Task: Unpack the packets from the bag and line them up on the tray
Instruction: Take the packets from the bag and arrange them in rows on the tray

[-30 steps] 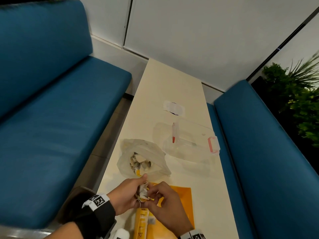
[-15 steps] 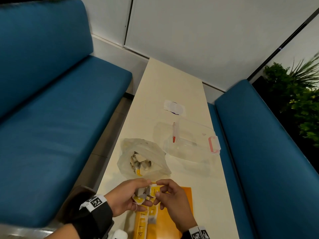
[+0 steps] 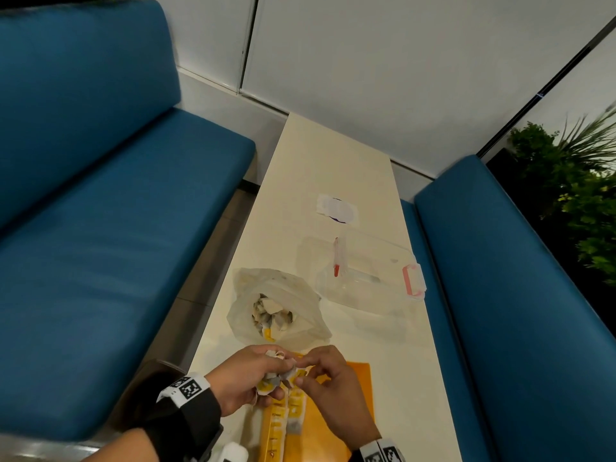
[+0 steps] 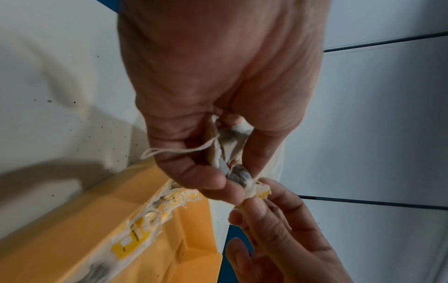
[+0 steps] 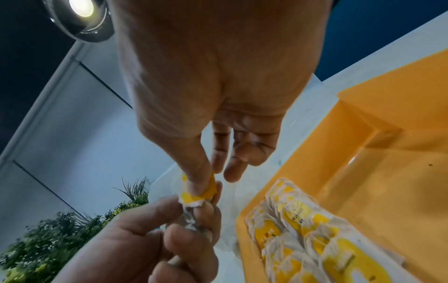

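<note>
A long cream table (image 3: 333,181) runs between two blue benches (image 3: 100,248). Beyond the fingers lies a clear lidded box (image 3: 363,271), and nearer them the plastic bag (image 3: 276,308) with packets inside. Just under the fingers sits the orange tray (image 3: 336,425) with packets lined up (image 5: 303,229). The left hand (image 3: 246,378) grips a bunch of packets (image 4: 227,149); the right hand (image 3: 330,388) pinches one yellow packet (image 5: 201,193) at thumb and forefinger.

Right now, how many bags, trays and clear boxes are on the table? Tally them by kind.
Plastic bag: 1
Orange tray: 1
Clear box: 1
Total: 3
</note>
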Tool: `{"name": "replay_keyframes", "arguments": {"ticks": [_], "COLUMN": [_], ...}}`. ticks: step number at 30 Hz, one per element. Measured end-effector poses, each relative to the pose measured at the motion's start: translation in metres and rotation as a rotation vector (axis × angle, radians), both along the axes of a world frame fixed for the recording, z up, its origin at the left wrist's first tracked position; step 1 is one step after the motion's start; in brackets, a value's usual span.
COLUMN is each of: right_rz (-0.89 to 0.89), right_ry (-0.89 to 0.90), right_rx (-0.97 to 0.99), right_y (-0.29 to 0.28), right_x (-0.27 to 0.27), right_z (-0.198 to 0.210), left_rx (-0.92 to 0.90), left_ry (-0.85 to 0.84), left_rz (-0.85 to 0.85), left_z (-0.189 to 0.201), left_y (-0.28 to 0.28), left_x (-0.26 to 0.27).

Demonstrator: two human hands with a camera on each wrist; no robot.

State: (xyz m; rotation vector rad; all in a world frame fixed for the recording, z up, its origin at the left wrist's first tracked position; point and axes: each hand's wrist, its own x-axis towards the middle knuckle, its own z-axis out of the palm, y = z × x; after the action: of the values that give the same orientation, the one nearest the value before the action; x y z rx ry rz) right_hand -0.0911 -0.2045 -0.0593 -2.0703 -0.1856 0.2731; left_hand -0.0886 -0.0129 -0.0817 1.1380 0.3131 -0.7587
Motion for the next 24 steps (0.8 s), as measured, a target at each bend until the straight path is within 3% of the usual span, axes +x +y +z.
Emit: {"name": "replay_keyframes", "arguments": {"ticks": [15,24], "right_rz": [0.074,-0.098], "right_ry": [0.034,0.137], "right_rx": [0.131,0.128], "right_y": [-0.004,-0.009], "right_x": [0.001,0.004], "right_z": [0.018,0.017], "left_rx": [0.037,0.133], "left_ry": [-0.024,-0.111], "left_rz": [-0.099,-0.143], "left_z": [0.005,0.002], "left_y": [0.001,0.001], "left_x": [-0.002,-0.003]}}
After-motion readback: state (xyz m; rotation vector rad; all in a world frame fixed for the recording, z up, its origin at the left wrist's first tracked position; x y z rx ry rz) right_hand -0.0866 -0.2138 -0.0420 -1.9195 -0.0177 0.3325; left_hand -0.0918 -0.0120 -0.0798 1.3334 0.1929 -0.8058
